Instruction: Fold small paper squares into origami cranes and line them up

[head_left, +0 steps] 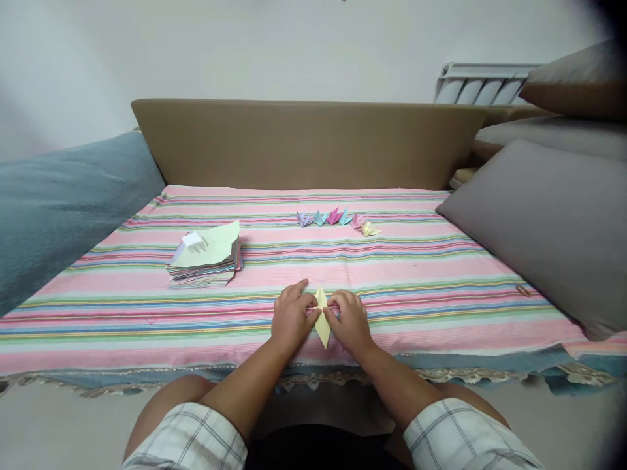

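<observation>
Between my hands lies a pale yellow folded paper (322, 330), a narrow diamond shape with its points toward and away from me. My left hand (292, 314) pinches its left edge with thumb and forefinger. On the opposite edge, the thumb and forefinger of my right hand (351, 320) also pinch the paper. Both hands rest low over the striped cloth (274, 254). Beyond them stands a row of several small folded paper cranes (335, 216) in purple, blue, pink and yellow.
A stack of coloured paper sheets (208, 258) sits to the left, with a small white block (194, 241) on top. Grey cushions (543, 215) border the right side, a blue covered armrest (73, 196) the left. A brown backrest (308, 143) rises behind. A small brown ring-shaped item (523, 290) lies at right.
</observation>
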Motion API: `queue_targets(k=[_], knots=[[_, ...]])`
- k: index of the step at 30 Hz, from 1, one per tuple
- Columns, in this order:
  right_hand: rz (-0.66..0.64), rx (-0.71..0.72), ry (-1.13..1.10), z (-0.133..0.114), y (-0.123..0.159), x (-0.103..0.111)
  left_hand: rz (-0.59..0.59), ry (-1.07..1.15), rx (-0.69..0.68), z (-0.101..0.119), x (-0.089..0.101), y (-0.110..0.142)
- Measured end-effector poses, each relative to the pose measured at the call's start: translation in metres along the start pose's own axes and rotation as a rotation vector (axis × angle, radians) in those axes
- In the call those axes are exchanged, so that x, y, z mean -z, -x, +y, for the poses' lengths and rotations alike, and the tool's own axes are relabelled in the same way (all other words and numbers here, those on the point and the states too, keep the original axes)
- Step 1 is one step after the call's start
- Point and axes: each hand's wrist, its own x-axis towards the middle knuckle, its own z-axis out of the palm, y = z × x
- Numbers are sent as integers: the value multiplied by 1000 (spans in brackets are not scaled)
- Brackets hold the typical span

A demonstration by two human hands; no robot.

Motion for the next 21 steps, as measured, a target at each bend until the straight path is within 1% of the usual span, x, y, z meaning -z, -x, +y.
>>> queue_targets(k=[4, 7, 11, 14, 17, 21], knots=[[-21, 15, 22, -1, 2, 0, 18, -16, -9, -2, -2, 2], [-12, 25, 46, -1, 3, -2, 23, -21, 2, -4, -3, 1], [-1, 82, 55, -1, 4, -1, 12, -25, 3, -4, -2, 1], [-48, 118, 83, -1, 4, -1, 3, -32, -15, -3, -1, 2], [-96, 113, 121, 0, 2, -1, 2, -36, -23, -2, 0, 2], [-125, 103, 163, 0, 0, -1, -1, -39, -23, -1, 0, 3]])
